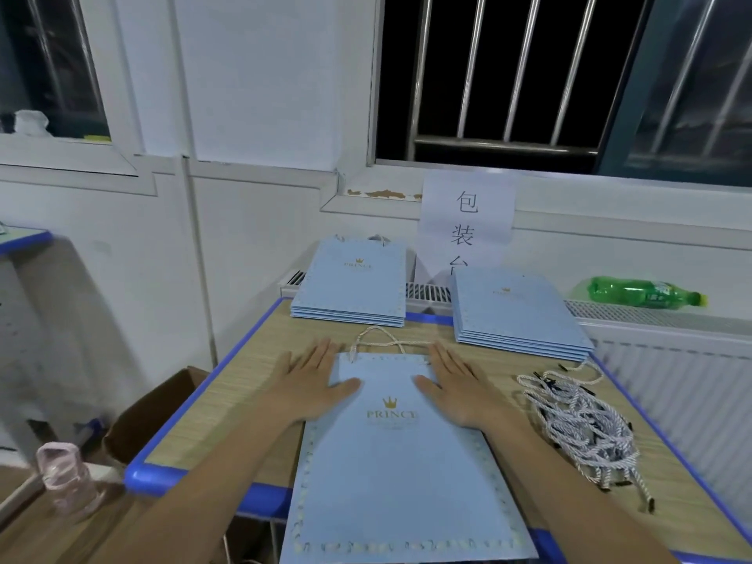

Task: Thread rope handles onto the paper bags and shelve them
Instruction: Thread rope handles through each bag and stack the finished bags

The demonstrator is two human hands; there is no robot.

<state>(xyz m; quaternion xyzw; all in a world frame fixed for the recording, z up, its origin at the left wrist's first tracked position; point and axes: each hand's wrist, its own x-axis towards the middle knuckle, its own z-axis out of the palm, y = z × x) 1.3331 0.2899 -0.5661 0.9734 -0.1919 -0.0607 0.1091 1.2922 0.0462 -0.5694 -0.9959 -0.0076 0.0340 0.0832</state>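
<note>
1. Paper bag (pixel 401 453) lies flat at the lower centre of the frame, on the surface (pixel 244 372); its bottom edge hangs over the near rim.
2. My left hand (pixel 311 378) and right hand (pixel 455 386) rest on its upper corners, fingers straight and spread, gripping nothing.
3. One rope handle (pixel 376 339) shows at its top edge.
4. Risk, as I judge it: lifting carelessly could slide the overhanging bag off, or crease it.
5. The loose ropes (pixel 586 425) at right are tangled; pulling one could drag others off.
</note>
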